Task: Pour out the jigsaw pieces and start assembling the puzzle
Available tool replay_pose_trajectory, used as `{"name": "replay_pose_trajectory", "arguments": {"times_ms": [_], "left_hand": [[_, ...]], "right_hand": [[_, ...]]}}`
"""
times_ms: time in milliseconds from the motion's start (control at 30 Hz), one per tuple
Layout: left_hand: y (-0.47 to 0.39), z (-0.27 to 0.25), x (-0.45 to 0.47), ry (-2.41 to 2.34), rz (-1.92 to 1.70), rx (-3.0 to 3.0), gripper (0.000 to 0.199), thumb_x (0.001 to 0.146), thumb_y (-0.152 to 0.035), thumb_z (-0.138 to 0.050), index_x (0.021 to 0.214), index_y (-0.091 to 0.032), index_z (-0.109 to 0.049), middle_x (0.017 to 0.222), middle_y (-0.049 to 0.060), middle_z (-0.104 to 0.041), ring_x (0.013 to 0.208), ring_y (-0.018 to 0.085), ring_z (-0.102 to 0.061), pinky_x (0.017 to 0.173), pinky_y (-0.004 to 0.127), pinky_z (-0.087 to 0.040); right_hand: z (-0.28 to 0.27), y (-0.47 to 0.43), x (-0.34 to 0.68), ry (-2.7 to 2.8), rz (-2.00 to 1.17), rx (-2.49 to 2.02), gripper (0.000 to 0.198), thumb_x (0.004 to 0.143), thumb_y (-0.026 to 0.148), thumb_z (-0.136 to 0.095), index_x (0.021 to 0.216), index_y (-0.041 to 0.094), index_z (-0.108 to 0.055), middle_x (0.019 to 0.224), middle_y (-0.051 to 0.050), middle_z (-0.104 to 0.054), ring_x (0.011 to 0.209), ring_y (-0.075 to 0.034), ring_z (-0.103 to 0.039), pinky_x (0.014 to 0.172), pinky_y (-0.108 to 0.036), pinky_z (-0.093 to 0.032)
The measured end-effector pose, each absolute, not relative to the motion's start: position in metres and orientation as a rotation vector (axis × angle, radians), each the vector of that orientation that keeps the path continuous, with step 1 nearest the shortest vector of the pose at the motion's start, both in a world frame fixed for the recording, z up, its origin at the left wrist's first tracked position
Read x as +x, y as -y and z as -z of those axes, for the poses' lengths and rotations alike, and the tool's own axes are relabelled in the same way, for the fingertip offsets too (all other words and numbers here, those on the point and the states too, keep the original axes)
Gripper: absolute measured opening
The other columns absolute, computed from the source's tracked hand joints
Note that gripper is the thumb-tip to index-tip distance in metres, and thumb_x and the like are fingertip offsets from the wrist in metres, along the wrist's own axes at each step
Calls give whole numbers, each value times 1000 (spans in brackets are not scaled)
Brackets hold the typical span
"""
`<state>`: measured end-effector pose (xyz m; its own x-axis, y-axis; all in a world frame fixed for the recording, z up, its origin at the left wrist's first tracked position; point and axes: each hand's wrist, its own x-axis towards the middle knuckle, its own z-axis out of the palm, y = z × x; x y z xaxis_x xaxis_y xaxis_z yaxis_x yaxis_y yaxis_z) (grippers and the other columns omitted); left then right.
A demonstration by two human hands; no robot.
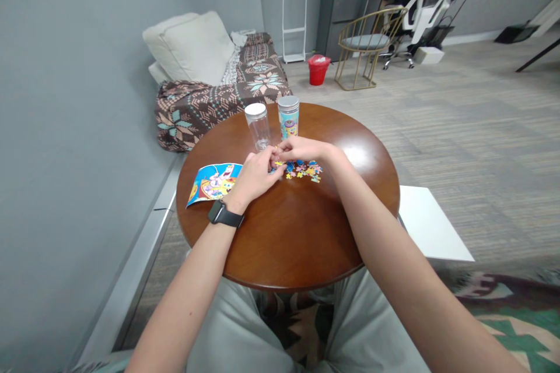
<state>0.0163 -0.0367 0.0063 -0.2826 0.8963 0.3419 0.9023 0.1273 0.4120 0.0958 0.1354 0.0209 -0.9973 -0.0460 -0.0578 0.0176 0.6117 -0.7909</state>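
White-lidded jar [259,125] beyond left hand [258,170], right hand [300,148] near puzzle pieces [311,170], grips unclear.

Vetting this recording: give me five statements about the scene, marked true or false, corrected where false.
1. The left hand and right hand are close together. True.
2. The right wrist wears something black. False: the watch is on the left wrist.
3. The clear jar has a white lid. True.
4. The printed container is uncapped. False: the printed jar has a silver lid on.
5. The puzzle pieces lie right of the picture sheet. True.
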Motion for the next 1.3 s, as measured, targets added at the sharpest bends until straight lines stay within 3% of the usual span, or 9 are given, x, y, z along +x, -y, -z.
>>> {"name": "replay_pose_trajectory", "arguments": {"times_ms": [400,600,800,1100,1300], "left_hand": [[37,-6,15,2344,865,-1886,20,89,-33,-59,102,-20,-53,85,1,-66,78,19,-62,75,32,-43],[35,-3,25,2223,471,-1811,18,92,-22,-50,109,-15,-53,100,9,-68,95,24,-62,80,37,-40],[30,-1,41,2031,32,-1680,29,93,-7,-30,109,-9,-54,97,14,-63,88,27,-58,75,40,-39],[31,4,46,2038,9,-1569,32,91,-6,-31,113,-11,-54,97,14,-63,86,25,-57,73,39,-40],[33,4,42,2045,112,-1560,34,92,-9,-34,120,-10,-53,98,14,-65,86,24,-59,72,38,-41]], "right_hand": [[-15,-138,94,-2758,1405,-80,32,76,44,-58,70,13,-59,66,0,-55,63,-12,-43,60,-25,-32],[-9,-140,90,-2836,1274,-6,17,72,31,-53,69,14,-55,63,2,-51,63,-13,-44,60,-25,-34],[-12,-137,88,-3027,1125,-180,2,66,18,-45,64,17,-46,66,-1,-54,66,-15,-45,65,-27,-34],[-7,-135,89,-3153,975,-31,7,69,16,-46,62,18,-46,63,-1,-53,63,-15,-43,63,-27,-32],[-17,-130,91,-3190,1060,0,15,70,16,-49,80,15,-60,71,-2,-60,66,-16,-49,67,-26,-38]]}}
